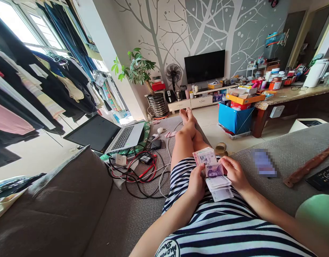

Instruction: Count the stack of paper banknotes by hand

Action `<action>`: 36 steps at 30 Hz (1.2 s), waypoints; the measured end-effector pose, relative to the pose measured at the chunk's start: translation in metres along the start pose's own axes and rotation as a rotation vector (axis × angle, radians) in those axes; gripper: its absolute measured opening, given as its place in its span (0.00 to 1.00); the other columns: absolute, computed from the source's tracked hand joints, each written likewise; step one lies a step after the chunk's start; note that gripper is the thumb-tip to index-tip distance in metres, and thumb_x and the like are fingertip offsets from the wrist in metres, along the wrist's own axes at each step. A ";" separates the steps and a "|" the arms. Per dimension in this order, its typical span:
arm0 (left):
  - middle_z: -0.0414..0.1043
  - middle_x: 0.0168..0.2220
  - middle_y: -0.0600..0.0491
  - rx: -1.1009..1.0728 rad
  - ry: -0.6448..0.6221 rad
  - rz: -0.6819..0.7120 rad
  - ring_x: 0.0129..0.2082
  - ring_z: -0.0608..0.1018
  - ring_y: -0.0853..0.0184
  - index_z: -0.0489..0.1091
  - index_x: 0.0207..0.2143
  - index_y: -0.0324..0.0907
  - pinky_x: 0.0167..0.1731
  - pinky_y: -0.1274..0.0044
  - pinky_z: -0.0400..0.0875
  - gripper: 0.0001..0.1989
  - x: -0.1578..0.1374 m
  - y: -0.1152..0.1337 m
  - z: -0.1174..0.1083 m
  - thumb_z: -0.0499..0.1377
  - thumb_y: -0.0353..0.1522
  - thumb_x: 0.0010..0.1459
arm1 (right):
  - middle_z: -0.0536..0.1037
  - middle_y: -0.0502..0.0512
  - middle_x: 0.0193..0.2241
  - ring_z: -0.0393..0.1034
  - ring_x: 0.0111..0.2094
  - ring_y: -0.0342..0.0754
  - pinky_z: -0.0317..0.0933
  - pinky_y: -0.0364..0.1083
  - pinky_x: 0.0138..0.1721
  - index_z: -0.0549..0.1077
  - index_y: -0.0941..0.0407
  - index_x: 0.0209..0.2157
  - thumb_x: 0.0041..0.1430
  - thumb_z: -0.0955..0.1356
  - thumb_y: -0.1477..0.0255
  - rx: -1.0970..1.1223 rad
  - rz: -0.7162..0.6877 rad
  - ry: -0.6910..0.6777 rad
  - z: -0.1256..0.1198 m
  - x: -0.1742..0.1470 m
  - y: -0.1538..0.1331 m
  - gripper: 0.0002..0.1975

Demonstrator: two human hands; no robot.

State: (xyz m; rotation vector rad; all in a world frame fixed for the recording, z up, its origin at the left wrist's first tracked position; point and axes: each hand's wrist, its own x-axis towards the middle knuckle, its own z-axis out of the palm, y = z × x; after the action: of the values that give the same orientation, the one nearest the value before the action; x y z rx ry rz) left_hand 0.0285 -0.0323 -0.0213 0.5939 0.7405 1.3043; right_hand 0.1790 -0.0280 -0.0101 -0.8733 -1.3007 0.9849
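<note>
Over my lap, my left hand point(198, 181) is closed on a fanned stack of banknotes point(206, 155), with a purple 5 note showing on top. My right hand point(235, 174) pinches the right edge of a purple banknote point(214, 170) that lies across the front of the stack. Below the hands, a small pile of paler notes point(220, 185) rests on my striped clothing point(225, 217). My fingers partly hide the edges of the held notes.
To the left, an open laptop point(124, 137) sits beside tangled cables point(145, 171) on the grey sofa point(134, 210). On the right lie a blurred phone-like object point(263, 163), a brown strip point(311, 164) and a black remote control point(323, 177). A blue box point(235, 119) stands by the table point(284, 100).
</note>
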 end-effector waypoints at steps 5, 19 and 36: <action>0.86 0.37 0.46 0.007 0.003 0.011 0.44 0.85 0.51 0.82 0.38 0.40 0.48 0.64 0.79 0.16 -0.004 0.004 0.004 0.70 0.37 0.47 | 0.67 0.48 0.17 0.61 0.20 0.46 0.57 0.47 0.24 0.73 0.52 0.26 0.64 0.66 0.39 0.009 -0.016 0.003 -0.002 0.001 0.004 0.30; 0.85 0.37 0.44 0.015 0.016 0.000 0.40 0.84 0.54 0.81 0.37 0.37 0.47 0.65 0.78 0.20 -0.003 0.004 0.003 0.74 0.37 0.41 | 0.66 0.47 0.19 0.59 0.23 0.46 0.55 0.45 0.25 0.67 0.52 0.22 0.55 0.71 0.37 -0.146 0.034 0.067 -0.002 0.006 0.008 0.32; 0.86 0.41 0.42 0.006 0.014 0.014 0.47 0.85 0.49 0.83 0.39 0.37 0.51 0.62 0.78 0.21 0.001 0.004 0.004 0.71 0.41 0.45 | 0.63 0.46 0.19 0.57 0.23 0.45 0.55 0.44 0.25 0.69 0.53 0.23 0.58 0.71 0.43 -0.050 0.012 -0.047 0.001 0.002 -0.014 0.28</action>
State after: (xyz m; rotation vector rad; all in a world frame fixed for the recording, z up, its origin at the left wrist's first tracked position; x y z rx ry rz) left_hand 0.0290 -0.0303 -0.0161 0.5962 0.7526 1.3211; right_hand 0.1788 -0.0311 0.0043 -0.9018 -1.3663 0.9905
